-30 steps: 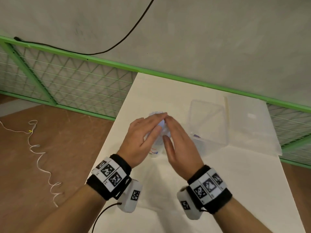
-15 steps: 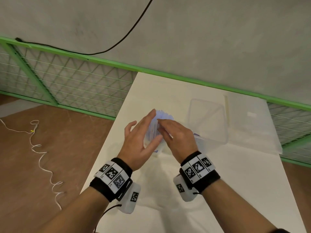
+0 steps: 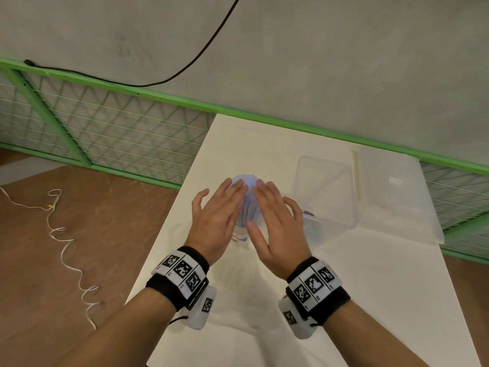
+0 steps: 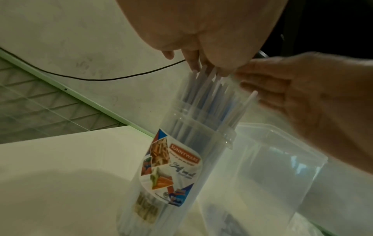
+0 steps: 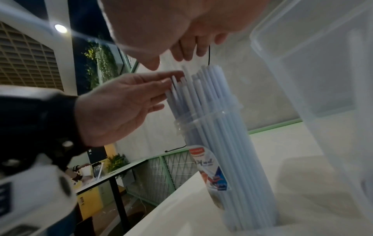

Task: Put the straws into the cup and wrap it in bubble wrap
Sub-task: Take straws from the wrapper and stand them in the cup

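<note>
A tall clear cup (image 3: pixel 239 237) with a printed label stands on the white table (image 3: pixel 344 287), filled with a bundle of pale blue straws (image 3: pixel 248 202) that stick out above its rim. My left hand (image 3: pixel 219 210) and right hand (image 3: pixel 275 218) lie against the straw tops from either side, fingers straight. In the left wrist view my left fingertips (image 4: pixel 193 63) touch the straws (image 4: pixel 207 95) above the cup (image 4: pixel 181 167). The right wrist view shows the left hand (image 5: pixel 121 103) pressing the straws (image 5: pixel 201 95) sideways. A pale wrinkled sheet (image 3: pixel 238 300) lies under the cup; I cannot tell if it is bubble wrap.
A clear plastic box (image 3: pixel 328 197) stands just right of the cup, nearly touching my right hand. A flat translucent sheet (image 3: pixel 397 197) lies behind it at the table's far right. A green mesh fence (image 3: pixel 105 128) runs behind; the table's left edge is close.
Half a second ago my right hand was curled over the straw tops. Now both hands are flattened, side by side, against the bundle. The cup has stayed in place.
</note>
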A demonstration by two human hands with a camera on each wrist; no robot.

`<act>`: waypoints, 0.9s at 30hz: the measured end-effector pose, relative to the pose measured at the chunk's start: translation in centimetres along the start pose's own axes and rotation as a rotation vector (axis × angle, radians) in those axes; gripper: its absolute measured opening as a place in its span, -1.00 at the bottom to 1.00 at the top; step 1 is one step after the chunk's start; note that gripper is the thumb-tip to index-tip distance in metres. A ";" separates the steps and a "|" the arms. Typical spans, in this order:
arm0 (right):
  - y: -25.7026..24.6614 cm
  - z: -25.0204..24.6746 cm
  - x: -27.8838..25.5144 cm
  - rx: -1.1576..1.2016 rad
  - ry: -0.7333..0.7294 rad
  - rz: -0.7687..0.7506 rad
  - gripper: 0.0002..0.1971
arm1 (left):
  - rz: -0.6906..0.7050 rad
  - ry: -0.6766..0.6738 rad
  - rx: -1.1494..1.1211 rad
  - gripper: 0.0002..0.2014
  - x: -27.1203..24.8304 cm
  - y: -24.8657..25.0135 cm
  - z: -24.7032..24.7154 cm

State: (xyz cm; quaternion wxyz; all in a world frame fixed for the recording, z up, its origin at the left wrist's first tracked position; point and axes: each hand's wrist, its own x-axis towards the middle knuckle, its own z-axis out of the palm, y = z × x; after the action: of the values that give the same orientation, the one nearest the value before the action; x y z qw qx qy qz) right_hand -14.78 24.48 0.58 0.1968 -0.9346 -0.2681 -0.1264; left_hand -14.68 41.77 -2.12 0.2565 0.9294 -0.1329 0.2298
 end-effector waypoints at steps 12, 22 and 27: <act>-0.9 0.7 -1.5 -0.163 -0.090 0.056 -0.33 | -0.122 -0.098 -0.153 -0.48 -0.4 0.5 -1.5; -0.2 -1.2 0.9 0.001 0.024 -0.065 -0.62 | -0.544 -0.082 -0.575 -0.44 0.6 -1.2 -0.1; -0.6 -1.4 6.6 0.148 -0.048 0.253 -0.49 | -0.588 -0.131 -0.662 -0.35 1.1 -0.3 1.1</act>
State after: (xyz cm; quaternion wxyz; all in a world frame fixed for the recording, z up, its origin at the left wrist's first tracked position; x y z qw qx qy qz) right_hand -9.88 27.33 4.26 0.2730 -0.9466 -0.1616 -0.0580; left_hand -13.24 41.30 -2.58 0.5854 0.8082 0.0545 0.0330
